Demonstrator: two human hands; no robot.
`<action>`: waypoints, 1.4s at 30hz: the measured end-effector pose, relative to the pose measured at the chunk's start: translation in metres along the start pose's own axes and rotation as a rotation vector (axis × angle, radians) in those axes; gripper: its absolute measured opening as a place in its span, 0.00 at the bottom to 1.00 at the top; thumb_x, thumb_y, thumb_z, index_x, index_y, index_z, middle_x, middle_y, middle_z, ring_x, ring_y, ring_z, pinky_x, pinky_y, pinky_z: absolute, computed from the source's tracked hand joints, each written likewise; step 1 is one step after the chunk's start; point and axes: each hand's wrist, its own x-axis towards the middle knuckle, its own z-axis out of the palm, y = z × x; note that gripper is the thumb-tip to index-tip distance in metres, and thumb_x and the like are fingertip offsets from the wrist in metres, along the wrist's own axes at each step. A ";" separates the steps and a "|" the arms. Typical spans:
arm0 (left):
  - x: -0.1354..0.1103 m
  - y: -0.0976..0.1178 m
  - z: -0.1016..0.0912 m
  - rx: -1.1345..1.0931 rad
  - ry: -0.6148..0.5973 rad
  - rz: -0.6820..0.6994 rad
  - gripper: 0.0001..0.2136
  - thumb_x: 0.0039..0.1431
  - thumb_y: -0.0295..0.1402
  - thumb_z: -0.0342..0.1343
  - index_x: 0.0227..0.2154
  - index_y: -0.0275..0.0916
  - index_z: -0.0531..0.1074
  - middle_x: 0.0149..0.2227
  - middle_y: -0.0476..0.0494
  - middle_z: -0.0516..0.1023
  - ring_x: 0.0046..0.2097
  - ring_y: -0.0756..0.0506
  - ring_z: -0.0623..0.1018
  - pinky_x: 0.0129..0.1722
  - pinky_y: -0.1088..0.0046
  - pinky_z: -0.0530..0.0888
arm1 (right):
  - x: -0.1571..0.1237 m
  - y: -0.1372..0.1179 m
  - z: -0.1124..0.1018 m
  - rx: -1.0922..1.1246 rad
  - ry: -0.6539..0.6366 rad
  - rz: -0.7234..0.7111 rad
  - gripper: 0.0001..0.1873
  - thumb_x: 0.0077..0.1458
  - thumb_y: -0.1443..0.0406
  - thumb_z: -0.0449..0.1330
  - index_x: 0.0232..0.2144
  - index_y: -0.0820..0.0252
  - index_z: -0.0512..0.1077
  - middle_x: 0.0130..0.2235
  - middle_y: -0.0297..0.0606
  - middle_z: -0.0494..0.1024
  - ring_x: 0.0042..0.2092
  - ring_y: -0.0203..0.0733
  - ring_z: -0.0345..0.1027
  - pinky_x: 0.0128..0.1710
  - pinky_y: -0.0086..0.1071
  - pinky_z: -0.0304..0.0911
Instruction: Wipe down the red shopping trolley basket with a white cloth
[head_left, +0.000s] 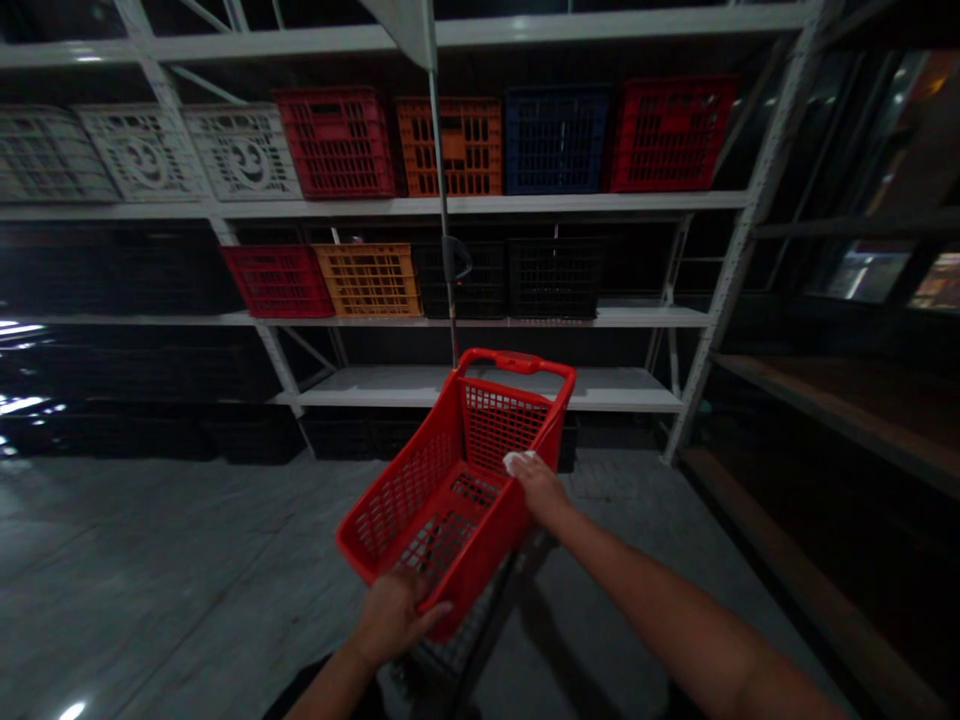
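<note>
A red plastic shopping cart stands on the floor in front of me, its handle at the far end. My left hand is closed over the cart's near rim, with the fingers inside the basket and the thumb outside. Farther along, on the right-hand rim, rests my right hand, closed on a white cloth that touches the rim. Whether the cloth is fabric or paper cannot be told. The inside of the basket shows only its red grid floor. A pole rises from the cart's far left corner.
A white metal rack spans the back, holding red, orange, blue, white and black plastic crates. Dark shelving with a brown edge stands close on the right. Grey concrete floor lies to the left.
</note>
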 end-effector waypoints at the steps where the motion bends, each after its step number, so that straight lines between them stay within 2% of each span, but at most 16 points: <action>1: -0.001 -0.004 0.000 0.003 0.004 0.005 0.25 0.56 0.53 0.38 0.23 0.39 0.70 0.26 0.43 0.75 0.31 0.47 0.73 0.33 0.72 0.65 | 0.007 0.010 -0.002 -0.018 0.000 0.043 0.21 0.58 0.73 0.42 0.52 0.63 0.64 0.53 0.43 0.68 0.56 0.40 0.57 0.59 0.43 0.48; 2: -0.001 -0.007 -0.001 0.009 0.000 0.007 0.25 0.55 0.54 0.37 0.23 0.39 0.70 0.26 0.43 0.75 0.31 0.47 0.73 0.33 0.72 0.65 | 0.012 0.015 -0.002 -0.029 0.001 0.067 0.21 0.58 0.73 0.42 0.51 0.63 0.65 0.53 0.43 0.68 0.57 0.40 0.57 0.59 0.43 0.48; 4: -0.001 -0.013 -0.003 0.025 -0.020 -0.003 0.26 0.55 0.55 0.36 0.23 0.39 0.70 0.26 0.43 0.75 0.31 0.47 0.73 0.33 0.71 0.65 | 0.013 0.008 0.006 -0.032 0.007 0.069 0.21 0.58 0.73 0.43 0.51 0.64 0.65 0.53 0.44 0.68 0.57 0.41 0.56 0.58 0.44 0.48; 9: -0.001 -0.023 -0.008 0.045 -0.072 -0.015 0.29 0.54 0.57 0.34 0.24 0.38 0.70 0.27 0.42 0.75 0.31 0.46 0.73 0.33 0.72 0.65 | -0.016 -0.061 0.048 0.025 -0.004 -0.113 0.18 0.57 0.71 0.49 0.50 0.66 0.64 0.51 0.46 0.69 0.56 0.43 0.57 0.57 0.42 0.51; 11: -0.002 -0.024 -0.010 0.023 -0.076 -0.006 0.30 0.54 0.57 0.33 0.24 0.38 0.70 0.27 0.42 0.75 0.31 0.46 0.73 0.33 0.72 0.65 | -0.023 -0.075 0.053 0.042 -0.009 -0.182 0.19 0.57 0.70 0.50 0.52 0.66 0.62 0.52 0.45 0.68 0.57 0.42 0.55 0.58 0.41 0.50; 14: -0.001 -0.025 -0.012 -0.015 -0.058 -0.015 0.30 0.55 0.56 0.30 0.23 0.39 0.70 0.26 0.43 0.74 0.31 0.47 0.73 0.33 0.72 0.65 | -0.014 -0.060 0.038 0.021 -0.064 -0.200 0.20 0.58 0.71 0.47 0.53 0.63 0.61 0.54 0.42 0.66 0.58 0.38 0.53 0.59 0.38 0.47; 16: 0.001 -0.023 -0.013 -0.022 -0.052 -0.018 0.30 0.56 0.55 0.29 0.23 0.39 0.70 0.26 0.42 0.74 0.31 0.47 0.73 0.33 0.72 0.66 | 0.003 -0.034 0.021 -0.054 -0.110 -0.084 0.19 0.58 0.73 0.46 0.52 0.61 0.63 0.54 0.41 0.67 0.57 0.38 0.54 0.59 0.38 0.46; 19: 0.007 -0.019 -0.015 -0.019 -0.072 -0.016 0.30 0.58 0.52 0.28 0.23 0.39 0.70 0.26 0.41 0.75 0.31 0.47 0.73 0.33 0.72 0.66 | 0.030 0.001 0.003 -0.150 -0.129 0.090 0.17 0.58 0.74 0.46 0.46 0.65 0.68 0.51 0.45 0.70 0.56 0.42 0.57 0.58 0.41 0.46; 22: 0.012 -0.016 -0.015 -0.021 -0.073 -0.028 0.29 0.60 0.49 0.28 0.23 0.39 0.71 0.27 0.42 0.75 0.31 0.47 0.74 0.34 0.72 0.66 | 0.042 0.013 0.002 -0.165 -0.120 0.108 0.15 0.59 0.72 0.46 0.41 0.66 0.71 0.46 0.46 0.73 0.54 0.43 0.60 0.57 0.39 0.48; 27: 0.005 -0.028 -0.019 -0.031 -0.042 -0.043 0.27 0.59 0.49 0.32 0.22 0.39 0.71 0.26 0.43 0.75 0.32 0.47 0.73 0.35 0.72 0.66 | 0.034 -0.004 0.015 -0.177 -0.113 0.112 0.13 0.59 0.71 0.48 0.39 0.66 0.72 0.44 0.46 0.74 0.51 0.43 0.62 0.59 0.40 0.46; 32: -0.005 -0.044 -0.032 -0.033 -0.096 -0.101 0.25 0.57 0.49 0.35 0.23 0.39 0.71 0.27 0.42 0.75 0.33 0.46 0.74 0.36 0.71 0.67 | 0.018 -0.036 0.024 -0.159 -0.077 0.090 0.12 0.59 0.70 0.49 0.41 0.67 0.71 0.45 0.46 0.73 0.52 0.42 0.61 0.60 0.40 0.45; 34: 0.003 -0.038 -0.039 -0.032 -0.123 -0.188 0.24 0.56 0.51 0.37 0.26 0.38 0.72 0.30 0.40 0.76 0.35 0.44 0.75 0.37 0.71 0.67 | 0.011 -0.051 0.030 -0.118 -0.020 0.060 0.13 0.59 0.70 0.49 0.42 0.68 0.70 0.46 0.46 0.72 0.53 0.42 0.60 0.60 0.41 0.45; 36: 0.019 -0.022 -0.046 -0.050 -0.139 -0.264 0.25 0.55 0.52 0.38 0.32 0.37 0.72 0.32 0.39 0.77 0.37 0.43 0.76 0.37 0.70 0.68 | 0.005 -0.065 0.038 -0.069 0.049 0.015 0.14 0.59 0.70 0.49 0.45 0.68 0.69 0.48 0.47 0.72 0.53 0.43 0.60 0.59 0.44 0.46; 38: 0.038 -0.004 -0.050 -0.083 -0.103 -0.305 0.24 0.56 0.50 0.39 0.43 0.38 0.69 0.37 0.39 0.78 0.40 0.44 0.76 0.38 0.70 0.68 | 0.001 -0.076 0.043 -0.031 0.087 -0.059 0.15 0.59 0.70 0.48 0.47 0.67 0.67 0.50 0.46 0.70 0.55 0.43 0.58 0.59 0.45 0.48; 39: 0.047 0.003 -0.050 -0.057 -0.088 -0.361 0.24 0.57 0.49 0.38 0.44 0.37 0.68 0.37 0.38 0.78 0.40 0.43 0.76 0.38 0.69 0.69 | -0.001 -0.079 0.044 -0.018 0.093 -0.106 0.16 0.59 0.70 0.48 0.48 0.66 0.66 0.51 0.45 0.69 0.56 0.42 0.57 0.59 0.44 0.48; 42: 0.059 0.011 -0.046 0.078 -0.069 -0.512 0.28 0.59 0.49 0.33 0.37 0.33 0.72 0.32 0.32 0.78 0.36 0.38 0.77 0.34 0.64 0.70 | -0.004 -0.079 0.033 -0.005 0.062 -0.227 0.17 0.59 0.70 0.48 0.50 0.64 0.65 0.53 0.42 0.68 0.57 0.41 0.55 0.59 0.42 0.49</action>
